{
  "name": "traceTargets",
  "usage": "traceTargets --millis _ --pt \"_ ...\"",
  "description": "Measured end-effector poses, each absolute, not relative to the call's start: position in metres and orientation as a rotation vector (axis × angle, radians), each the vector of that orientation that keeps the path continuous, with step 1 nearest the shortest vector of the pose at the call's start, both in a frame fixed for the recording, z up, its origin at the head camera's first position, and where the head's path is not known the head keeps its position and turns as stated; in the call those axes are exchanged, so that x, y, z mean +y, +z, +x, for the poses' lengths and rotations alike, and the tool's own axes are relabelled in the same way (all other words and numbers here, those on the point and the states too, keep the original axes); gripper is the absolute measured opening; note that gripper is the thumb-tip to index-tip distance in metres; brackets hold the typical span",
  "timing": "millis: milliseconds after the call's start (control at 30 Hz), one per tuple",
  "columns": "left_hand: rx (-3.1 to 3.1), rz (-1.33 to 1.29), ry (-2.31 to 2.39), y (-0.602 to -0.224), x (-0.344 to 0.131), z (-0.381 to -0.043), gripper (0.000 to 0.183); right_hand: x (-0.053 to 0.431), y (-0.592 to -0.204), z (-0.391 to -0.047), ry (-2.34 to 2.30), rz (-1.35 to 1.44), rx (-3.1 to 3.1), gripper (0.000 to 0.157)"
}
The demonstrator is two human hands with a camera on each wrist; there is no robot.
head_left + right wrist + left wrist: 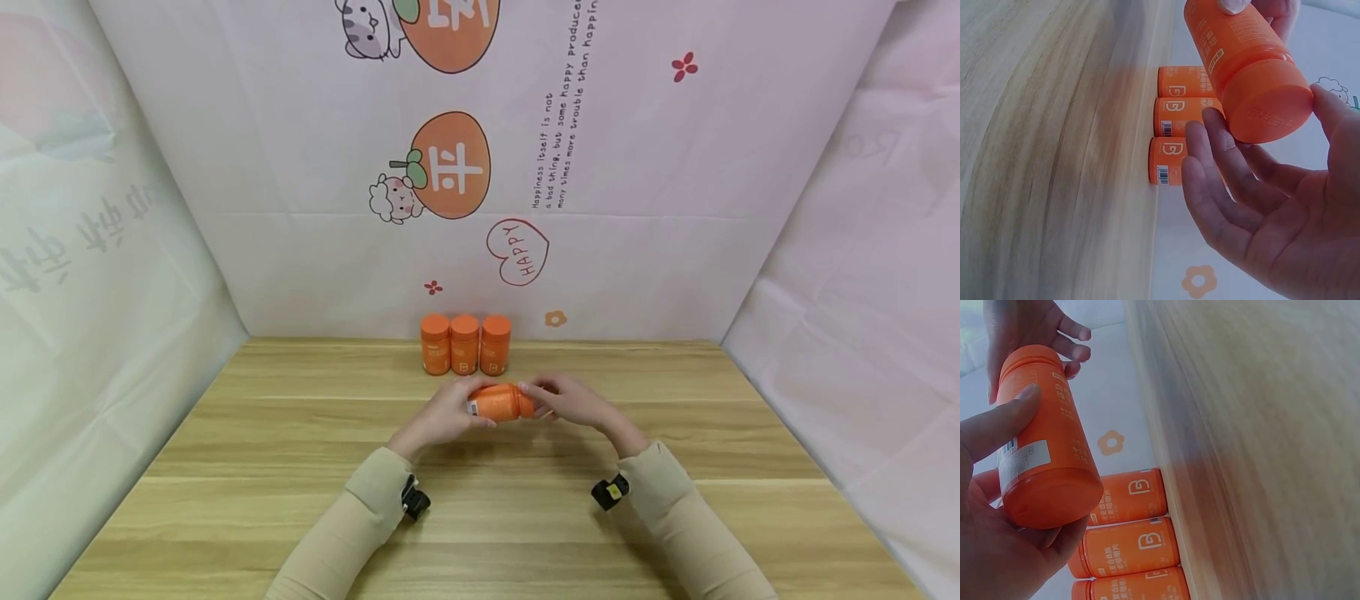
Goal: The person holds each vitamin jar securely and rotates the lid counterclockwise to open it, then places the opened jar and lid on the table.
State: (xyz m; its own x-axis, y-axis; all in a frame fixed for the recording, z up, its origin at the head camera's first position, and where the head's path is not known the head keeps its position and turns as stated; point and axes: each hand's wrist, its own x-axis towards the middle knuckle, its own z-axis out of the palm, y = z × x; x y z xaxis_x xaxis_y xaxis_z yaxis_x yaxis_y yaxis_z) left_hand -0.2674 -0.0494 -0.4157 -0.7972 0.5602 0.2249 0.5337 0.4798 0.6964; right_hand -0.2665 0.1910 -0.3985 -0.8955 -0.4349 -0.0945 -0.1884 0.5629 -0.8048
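Note:
Above the table, an orange bottle point(497, 403) is held on its side, cap toward the right. My left hand point(447, 412) grips its body near the base, the thumb lying along the side by a white label, as the left wrist view shows. My right hand point(1266, 212) is at the screw cap point(1267, 103), with thumb and forefinger touching opposite edges of it; the other fingers spread loosely below. Behind the hands, three similar orange bottles stand upright in a row: a left one point(435, 346), a middle one point(464, 346) and a right one point(495, 346).
The wooden table point(480, 517) meets a white printed backdrop point(630, 250) just behind the row. White sheets also hang at the left point(135, 250) and right point(840, 250). Each wrist wears a small black camera, on the left wrist point(415, 498) and right wrist point(609, 492).

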Motion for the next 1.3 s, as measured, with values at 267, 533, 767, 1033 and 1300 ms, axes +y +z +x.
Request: traceTargets --millis 267,533,767,1033,1300 --pt "2.672 0.996 1.246 -0.416 -0.0496 -0.2672 0.056 0.191 -0.3958 -0.2648 -1.234 -0.603 2.506 0.042" --pt "2.664 0.96 1.247 -0.4171 -0.0504 -0.2672 0.057 0.192 -0.3958 -0.2622 -1.252 -0.637 2.508 0.049" --pt "2.641 0.939 1.26 -0.4181 -0.0509 -0.2681 0.057 0.1944 -0.3973 -0.2619 -1.282 -0.694 2.495 0.046" --pt "2.623 0.905 1.267 -0.416 -0.0502 -0.2667 0.06 0.194 -0.3955 -0.2602 -1.269 -0.775 2.561 0.046" --pt "2.632 0.902 1.263 -0.4151 -0.0501 -0.2674 0.062 0.194 -0.3963 -0.2607 -1.314 -0.785 2.567 0.053"
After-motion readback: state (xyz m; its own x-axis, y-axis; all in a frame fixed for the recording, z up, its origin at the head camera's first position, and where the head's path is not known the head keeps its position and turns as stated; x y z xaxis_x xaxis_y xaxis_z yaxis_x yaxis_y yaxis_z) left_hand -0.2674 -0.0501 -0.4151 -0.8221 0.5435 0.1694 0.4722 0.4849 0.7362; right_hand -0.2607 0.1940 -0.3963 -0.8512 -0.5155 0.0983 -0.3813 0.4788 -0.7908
